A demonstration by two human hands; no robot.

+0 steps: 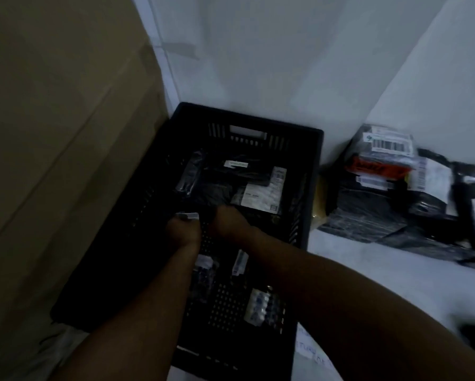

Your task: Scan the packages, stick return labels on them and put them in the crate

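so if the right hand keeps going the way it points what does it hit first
Probably the black plastic-wrapped package with the white label lying in the black slatted plastic crate. The right hand reaches towards it, but the dim, blurred picture leaves depth unclear.

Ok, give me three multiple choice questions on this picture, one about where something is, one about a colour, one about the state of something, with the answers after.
1. Where does the pile of packages lie that is not yet in the crate?
A. On the floor to the right of the crate
B. On top of the cardboard box
C. Behind the crate, against the wall

2. What colour is the crate?
A. Blue
B. Black
C. White

3. Where are the two hands?
A. Raised above the pile
B. Resting on the cardboard box
C. Reaching down inside the crate

Answers:
1 A: the wrapped parcels with barcode labels sit on the pale floor, right of the crate.
2 B: its slotted walls and rim are black.
3 C: the left hand and right hand are both low among the packages within its walls.
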